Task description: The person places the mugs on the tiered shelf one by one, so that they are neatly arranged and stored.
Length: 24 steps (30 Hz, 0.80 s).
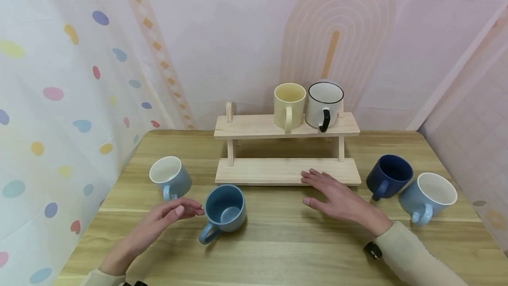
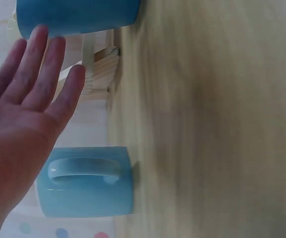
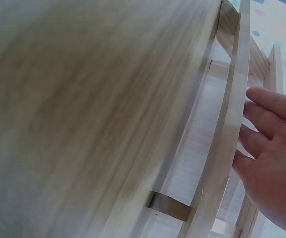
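Observation:
In the head view my left hand reaches in from the lower left, fingers extended beside a medium-blue mug whose handle points toward me. The left wrist view shows those fingers close to that mug's wall; whether they touch it I cannot tell. A light-blue mug with a white inside stands just behind this hand. My right hand is spread flat at the front edge of a two-tier wooden shelf, over its lower board. Its fingertips lie against or near that board in the right wrist view and hold nothing.
On the upper tier stand a yellow mug and a white mug with black rim and handle. To the right of the shelf are a navy mug and a light-blue mug. A patterned curtain hangs behind the wooden table.

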Each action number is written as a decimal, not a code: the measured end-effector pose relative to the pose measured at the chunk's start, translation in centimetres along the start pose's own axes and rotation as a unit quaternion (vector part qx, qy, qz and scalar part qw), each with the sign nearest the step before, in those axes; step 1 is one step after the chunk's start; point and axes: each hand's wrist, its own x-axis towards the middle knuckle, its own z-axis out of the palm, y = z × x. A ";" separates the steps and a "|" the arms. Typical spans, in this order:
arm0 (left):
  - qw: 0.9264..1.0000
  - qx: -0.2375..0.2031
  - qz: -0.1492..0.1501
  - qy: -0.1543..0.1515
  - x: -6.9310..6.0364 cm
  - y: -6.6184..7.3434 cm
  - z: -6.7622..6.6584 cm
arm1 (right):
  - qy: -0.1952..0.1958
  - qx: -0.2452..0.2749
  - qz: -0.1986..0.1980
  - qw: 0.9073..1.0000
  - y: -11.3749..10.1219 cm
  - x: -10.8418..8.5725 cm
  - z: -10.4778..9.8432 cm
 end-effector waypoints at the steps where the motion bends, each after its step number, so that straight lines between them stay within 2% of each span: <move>1: 1.000 -0.011 -0.002 -0.014 -0.1 -0.2 0.0 | 0.000 0.000 0.000 1.000 0.0 0.0 0.0; 6: 0.997 -0.041 -0.006 -0.071 -0.2 -0.8 0.1 | 0.002 -0.001 -0.001 1.000 0.1 0.0 0.0; 10: 0.993 -0.046 -0.024 -0.104 0.0 -1.0 0.5 | 0.002 -0.001 -0.002 1.000 0.1 -0.1 0.0; 14: 0.986 -0.083 -0.021 -0.145 0.6 -1.4 1.1 | 0.000 0.000 -0.001 1.000 0.0 -0.1 -0.1; 17: 0.977 -0.123 -0.008 -0.173 1.0 -1.7 1.6 | -0.002 0.000 -0.001 1.000 0.0 -0.1 -0.1; 21: 0.970 -0.150 -0.005 -0.191 1.3 -1.9 2.2 | -0.002 -0.001 -0.002 1.000 0.0 -0.1 0.0; 24: 0.970 -0.147 -0.004 -0.191 1.4 -2.0 2.6 | 0.000 -0.003 -0.003 1.000 0.0 -0.1 0.0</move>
